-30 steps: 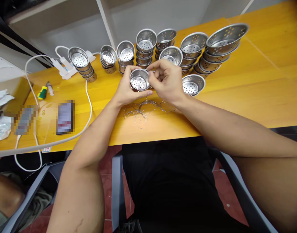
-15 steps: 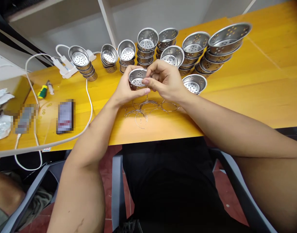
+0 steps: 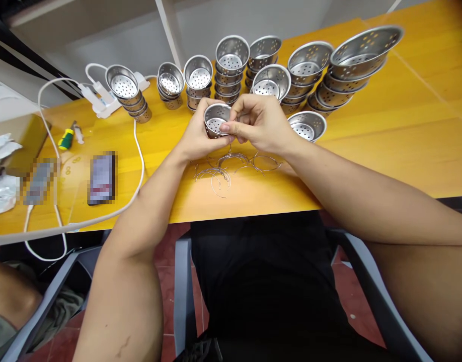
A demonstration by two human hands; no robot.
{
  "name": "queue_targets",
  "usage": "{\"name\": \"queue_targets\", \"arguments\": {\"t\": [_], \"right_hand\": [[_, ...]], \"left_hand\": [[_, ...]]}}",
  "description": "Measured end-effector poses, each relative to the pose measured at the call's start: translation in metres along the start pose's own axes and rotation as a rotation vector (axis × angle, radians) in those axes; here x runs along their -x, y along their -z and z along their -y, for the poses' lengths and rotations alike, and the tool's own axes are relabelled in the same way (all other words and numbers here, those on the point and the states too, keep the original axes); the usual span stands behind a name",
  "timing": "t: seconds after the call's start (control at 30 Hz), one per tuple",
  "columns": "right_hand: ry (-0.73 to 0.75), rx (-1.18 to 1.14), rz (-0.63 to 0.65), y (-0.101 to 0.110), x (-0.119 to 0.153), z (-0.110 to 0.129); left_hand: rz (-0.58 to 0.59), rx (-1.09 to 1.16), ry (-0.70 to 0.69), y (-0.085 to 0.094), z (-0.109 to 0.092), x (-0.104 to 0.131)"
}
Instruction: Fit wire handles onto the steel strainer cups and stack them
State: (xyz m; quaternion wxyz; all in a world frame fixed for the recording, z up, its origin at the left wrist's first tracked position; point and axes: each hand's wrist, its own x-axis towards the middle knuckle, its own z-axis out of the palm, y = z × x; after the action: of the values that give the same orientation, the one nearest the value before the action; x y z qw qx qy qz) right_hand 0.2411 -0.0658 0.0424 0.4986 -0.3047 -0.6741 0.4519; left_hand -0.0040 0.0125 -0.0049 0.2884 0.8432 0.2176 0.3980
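Observation:
A small perforated metal cup (image 3: 216, 125) is tipped a little towards me, its inside and holed base showing. My left hand (image 3: 200, 133) wraps round its left side, thumb along the front. At the cup's right rim, my right hand (image 3: 255, 120) is closed in a pinch, thumb tip over the opening; whatever lies between those fingers is hidden. Thin curved metal wires (image 3: 220, 173) lie loosely on the table just below both hands. A single perforated cup (image 3: 306, 125) sits right of my right hand, partly behind the wrist.
Stacks of perforated cups (image 3: 231, 55) line the back of the yellow table (image 3: 404, 146). A power strip (image 3: 106, 108) with white cables (image 3: 140, 151), a phone (image 3: 101, 178) and a green-yellow screwdriver (image 3: 67, 139) are at left. Another person's leg (image 3: 12, 291) shows at lower left.
Both hands and the cup keep nearly the same pose, with the right fingers still pinched at the rim. The whole view has shifted slightly.

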Motion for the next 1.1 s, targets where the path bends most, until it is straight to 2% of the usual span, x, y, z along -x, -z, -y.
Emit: {"name": "queue_targets", "arguments": {"t": [0.2, 0.47, 0.6, 0.7, 0.8, 0.9, 1.1], "right_hand": [[0.019, 0.044, 0.001, 0.001, -0.003, -0.008], [0.053, 0.08, 0.014, 0.002, -0.003, -0.007], [0.154, 0.201, -0.097, 0.0, 0.0, -0.013], [0.236, 0.339, -0.163, -0.001, 0.004, -0.008], [0.281, 0.46, -0.145, 0.0, 0.008, 0.004], [0.307, 0.54, -0.102, 0.001, 0.011, 0.012], [0.27, 0.574, -0.043, 0.001, 0.014, 0.013]], "left_hand": [[-0.006, 0.034, 0.007, -0.001, 0.003, 0.0], [-0.013, -0.006, 0.027, -0.001, -0.007, 0.0], [-0.055, 0.013, 0.023, -0.002, 0.001, -0.001], [-0.113, 0.016, 0.022, 0.001, 0.01, -0.002], [-0.152, 0.005, 0.041, 0.006, 0.018, -0.002], [-0.142, -0.008, 0.012, 0.009, 0.024, -0.002], [-0.125, -0.001, -0.025, 0.005, 0.026, -0.001]]}}
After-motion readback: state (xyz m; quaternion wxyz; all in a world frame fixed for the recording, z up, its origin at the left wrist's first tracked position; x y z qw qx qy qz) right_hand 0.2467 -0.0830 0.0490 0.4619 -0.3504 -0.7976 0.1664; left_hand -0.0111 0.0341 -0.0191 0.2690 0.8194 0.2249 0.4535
